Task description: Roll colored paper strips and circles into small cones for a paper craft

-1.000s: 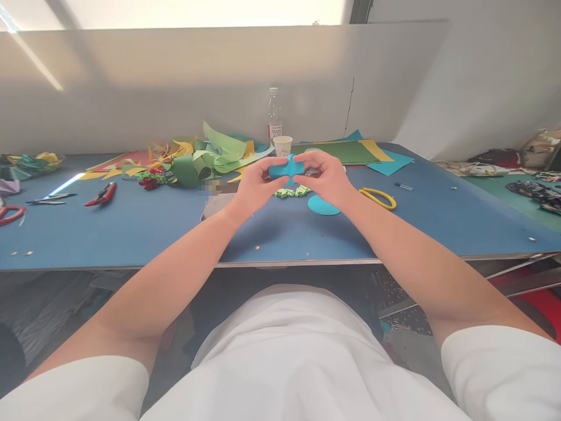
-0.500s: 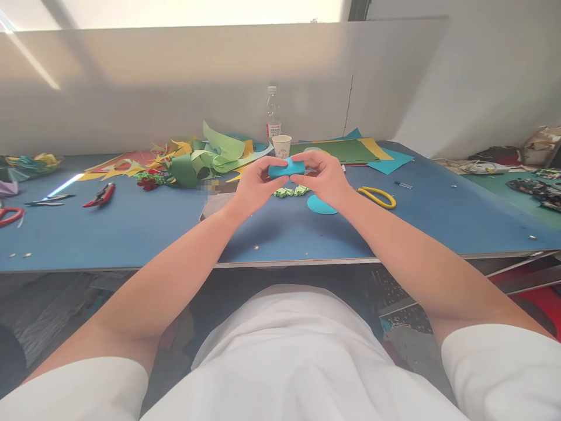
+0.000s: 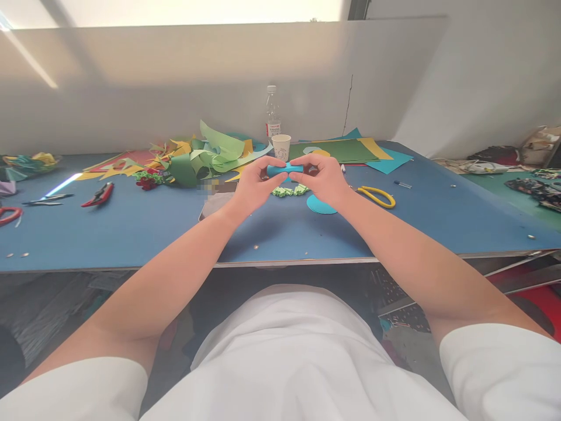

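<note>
**Teal paper narrows into a slim roll**

Compared with a second ago, the teal paper roll point(image 3: 284, 169) has gone from a fat, bulging wad to a narrow tube, and both hands have crept slightly closer to the paper cup point(image 3: 281, 147). I see the roll held in the air just in front of the cup, lying crosswise, clear of the blue table point(image 3: 131, 228).

My left hand point(image 3: 254, 186) pinches the roll's left end between thumb and fingertips. My right hand point(image 3: 326, 178) pinches the right end the same way, its other fingers curled above.

As I judge it, the step in hand is rolling the paper tight. To do that well, I would keep both pinches level so the tube does not cone, and turn the ends together with light, even pressure, since a hard squeeze would crease it flat.

The roll looks like matte, bright teal paper, smooth, with only its middle showing between my fingers. I cannot tell where its loose edge lies.

In front of the cup, below my hands, a green pleated paper strip point(image 3: 289, 190) and a teal paper disc point(image 3: 319, 204) lie on the table. Yellow-handled scissors point(image 3: 379, 197) lie to the cup's right, and a heap of green paper scraps point(image 3: 205, 155) sits to its left.
</note>
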Available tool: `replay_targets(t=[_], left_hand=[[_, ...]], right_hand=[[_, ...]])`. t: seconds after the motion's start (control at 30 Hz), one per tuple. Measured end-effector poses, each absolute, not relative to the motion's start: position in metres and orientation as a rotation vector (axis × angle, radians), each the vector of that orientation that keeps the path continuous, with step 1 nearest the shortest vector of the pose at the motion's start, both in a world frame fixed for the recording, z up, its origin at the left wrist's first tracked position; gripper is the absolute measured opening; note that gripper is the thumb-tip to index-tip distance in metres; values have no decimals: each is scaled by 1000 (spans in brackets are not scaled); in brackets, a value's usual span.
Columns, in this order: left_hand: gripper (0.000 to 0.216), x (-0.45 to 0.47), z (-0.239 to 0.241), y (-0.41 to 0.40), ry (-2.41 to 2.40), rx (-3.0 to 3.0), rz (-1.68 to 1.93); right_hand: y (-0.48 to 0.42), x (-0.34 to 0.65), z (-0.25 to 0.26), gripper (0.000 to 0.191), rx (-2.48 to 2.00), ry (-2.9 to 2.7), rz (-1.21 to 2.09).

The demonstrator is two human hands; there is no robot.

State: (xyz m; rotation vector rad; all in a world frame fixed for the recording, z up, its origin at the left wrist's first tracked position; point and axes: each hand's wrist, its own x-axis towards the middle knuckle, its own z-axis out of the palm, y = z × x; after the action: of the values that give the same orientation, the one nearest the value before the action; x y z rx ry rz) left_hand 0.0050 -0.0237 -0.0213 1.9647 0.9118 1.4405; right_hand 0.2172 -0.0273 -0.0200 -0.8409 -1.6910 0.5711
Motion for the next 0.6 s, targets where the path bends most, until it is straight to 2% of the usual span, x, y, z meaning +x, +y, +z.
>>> replay_targets(t=[0.17,0.43,0.6], left_hand=[[15,4,-22,-23,910,1946,1430],[34,5,-21,-26,848,1850,1409],[34,5,-21,-26,849,1870,1404]], right_hand=[[-26,218,-20,40,-792,-1635,664],[-25,217,-20,47,-759,-1615,715],[-23,217,-21,49,-747,-1617,723]])
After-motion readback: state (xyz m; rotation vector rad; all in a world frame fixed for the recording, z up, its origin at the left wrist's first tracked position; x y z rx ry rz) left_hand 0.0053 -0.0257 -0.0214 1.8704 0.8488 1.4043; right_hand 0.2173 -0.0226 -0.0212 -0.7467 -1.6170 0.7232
